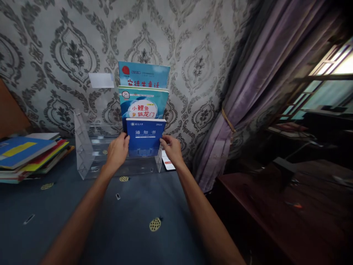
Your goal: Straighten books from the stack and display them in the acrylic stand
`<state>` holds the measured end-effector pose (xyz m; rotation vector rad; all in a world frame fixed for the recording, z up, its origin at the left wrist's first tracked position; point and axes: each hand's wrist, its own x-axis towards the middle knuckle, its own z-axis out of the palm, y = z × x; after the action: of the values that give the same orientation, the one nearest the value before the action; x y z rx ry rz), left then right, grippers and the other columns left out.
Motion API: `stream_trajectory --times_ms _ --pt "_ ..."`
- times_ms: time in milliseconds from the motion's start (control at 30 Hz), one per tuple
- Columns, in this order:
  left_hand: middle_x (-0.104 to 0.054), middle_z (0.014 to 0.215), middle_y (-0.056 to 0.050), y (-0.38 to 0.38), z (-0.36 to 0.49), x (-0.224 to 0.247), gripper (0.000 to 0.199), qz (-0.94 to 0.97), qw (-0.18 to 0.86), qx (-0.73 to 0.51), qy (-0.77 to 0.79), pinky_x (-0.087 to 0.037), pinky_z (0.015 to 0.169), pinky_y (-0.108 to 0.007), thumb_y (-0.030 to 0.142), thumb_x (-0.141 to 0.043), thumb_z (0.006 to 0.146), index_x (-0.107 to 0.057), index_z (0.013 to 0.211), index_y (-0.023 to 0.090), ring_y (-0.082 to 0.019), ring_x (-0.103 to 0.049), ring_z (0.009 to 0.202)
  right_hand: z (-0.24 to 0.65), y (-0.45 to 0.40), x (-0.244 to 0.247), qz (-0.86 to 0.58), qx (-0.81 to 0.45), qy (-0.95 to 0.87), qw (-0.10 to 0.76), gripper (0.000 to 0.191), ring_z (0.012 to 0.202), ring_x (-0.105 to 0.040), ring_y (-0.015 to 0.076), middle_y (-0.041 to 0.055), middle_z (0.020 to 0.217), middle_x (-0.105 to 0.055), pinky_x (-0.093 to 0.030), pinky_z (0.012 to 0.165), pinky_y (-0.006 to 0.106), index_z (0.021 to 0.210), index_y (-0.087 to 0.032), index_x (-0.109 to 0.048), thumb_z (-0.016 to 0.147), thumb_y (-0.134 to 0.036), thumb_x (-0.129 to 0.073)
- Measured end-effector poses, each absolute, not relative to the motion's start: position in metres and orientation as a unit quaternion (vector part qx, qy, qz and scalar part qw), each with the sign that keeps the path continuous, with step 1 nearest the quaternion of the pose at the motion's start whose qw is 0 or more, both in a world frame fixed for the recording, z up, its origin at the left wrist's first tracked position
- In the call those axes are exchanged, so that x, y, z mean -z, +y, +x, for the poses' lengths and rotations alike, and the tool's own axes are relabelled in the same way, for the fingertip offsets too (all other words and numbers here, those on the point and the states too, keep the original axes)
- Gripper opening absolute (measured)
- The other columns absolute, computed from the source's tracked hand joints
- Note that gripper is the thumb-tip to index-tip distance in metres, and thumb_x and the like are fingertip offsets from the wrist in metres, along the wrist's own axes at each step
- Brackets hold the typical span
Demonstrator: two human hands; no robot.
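A dark blue booklet [145, 141] stands upright at the front of a clear plastic tiered rack [84, 151]. My left hand [118, 150] grips its left edge, and my right hand [171, 149] pinches its right edge between thumb and fingers. Just behind it, on a higher step, rises a blue-green book [143, 105] with red lettering on a white oval. Further back and higher still stands a light blue book [145, 73], its lower part hidden. The rack's steps to the left hold no books.
Stacked books [30, 152] lie on the blue cloth-covered table [121, 228] at the left. A phone [167, 161] with a lit screen rests behind my right hand. Patterned wallpaper backs the rack; a tied purple curtain [228, 103] and a dark red table [264, 213] are at the right.
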<state>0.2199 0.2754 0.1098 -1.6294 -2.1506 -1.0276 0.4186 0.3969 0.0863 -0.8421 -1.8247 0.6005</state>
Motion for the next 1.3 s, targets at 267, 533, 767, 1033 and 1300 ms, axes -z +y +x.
stream_trajectory --times_ms 267,533,767,1033,1300 --pt "-0.071 0.086 -0.011 0.278 0.221 -0.114 0.034 -0.55 0.137 0.338 -0.751 -0.044 0.07 -0.032 0.033 -0.032 0.103 -0.063 0.1 0.019 -0.024 -0.066 0.078 0.417 0.401 -0.084 -0.335 -0.269 -0.747 0.508 0.026 0.085 -0.067 0.023 0.0105 0.094 -0.075 -0.054 0.075 0.035 0.096 -0.015 -0.073 0.086 -0.033 -0.057" --pt "-0.07 0.082 -0.011 0.278 0.221 -0.113 0.034 -0.546 0.135 0.339 -0.754 -0.04 0.065 -0.033 0.034 -0.032 0.102 -0.063 0.1 0.021 -0.023 -0.063 0.071 0.418 0.4 -0.085 -0.335 -0.266 -0.752 0.502 0.027 0.086 -0.067 0.0233 0.0103 0.093 -0.074 -0.054 0.074 0.035 0.098 -0.015 -0.072 0.087 -0.033 -0.055" --pt "-0.073 0.094 -0.014 0.272 0.225 -0.119 0.037 -0.545 0.13 0.293 -0.775 -0.042 0.066 -0.033 0.034 -0.029 0.103 -0.063 0.109 0.018 -0.027 -0.067 0.081 0.419 0.398 -0.088 -0.334 -0.234 -0.756 0.512 0.03 0.075 -0.066 0.0214 0.0077 0.084 -0.074 -0.051 0.072 0.034 0.101 -0.015 -0.071 0.084 -0.034 -0.055" --pt "-0.073 0.098 -0.014 0.269 0.226 -0.118 0.038 -0.554 0.128 0.293 -0.769 -0.045 0.073 -0.034 0.033 -0.027 0.104 -0.061 0.112 0.016 -0.029 -0.068 0.09 0.42 0.399 -0.088 -0.326 -0.244 -0.749 0.523 0.028 0.076 -0.067 0.0221 0.0078 0.087 -0.076 -0.052 0.07 0.034 0.095 -0.018 -0.073 0.084 -0.036 -0.056" --pt "-0.072 0.1 -0.014 0.268 0.227 -0.116 0.034 -0.566 0.115 0.319 -0.751 -0.046 0.076 -0.035 0.03 -0.03 0.104 -0.06 0.105 0.015 -0.029 -0.068 0.094 0.42 0.397 -0.089 -0.329 -0.251 -0.749 0.518 0.032 0.076 -0.068 0.0231 0.0093 0.089 -0.077 -0.052 0.072 0.035 0.095 -0.016 -0.074 0.084 -0.039 -0.055"
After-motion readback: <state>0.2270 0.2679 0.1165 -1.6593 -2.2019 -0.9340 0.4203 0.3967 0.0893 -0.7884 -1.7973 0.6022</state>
